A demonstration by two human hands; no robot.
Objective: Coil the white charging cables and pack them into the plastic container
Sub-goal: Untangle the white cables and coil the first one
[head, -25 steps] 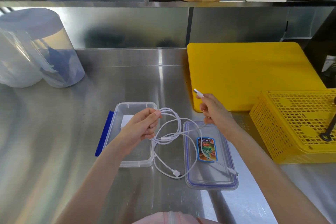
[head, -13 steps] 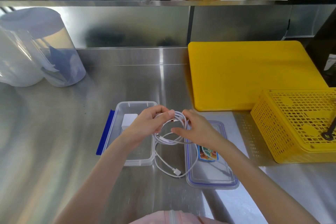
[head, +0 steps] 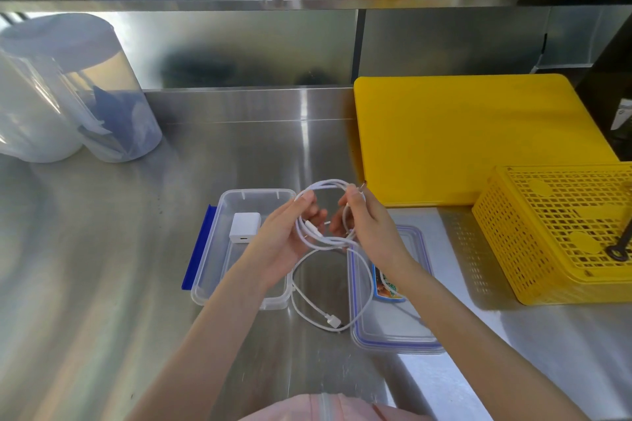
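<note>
White charging cable (head: 330,212): partly coiled, loops held above the steel counter (head: 136,267). Left hand (head: 287,243) and right hand (head: 371,232): fingers closed on opposite sides of the coil. Loose tail with plug (head: 332,321): lying on counter between clear plastic container (head: 212,284) and its lid (head: 396,335). White charger block (head: 244,227): inside container.

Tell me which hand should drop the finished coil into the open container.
Left, probably. The left hand already grips the coil and hangs partly over the open container, where a white charger block sits. The right hand is on the far side, over the lid.
</note>
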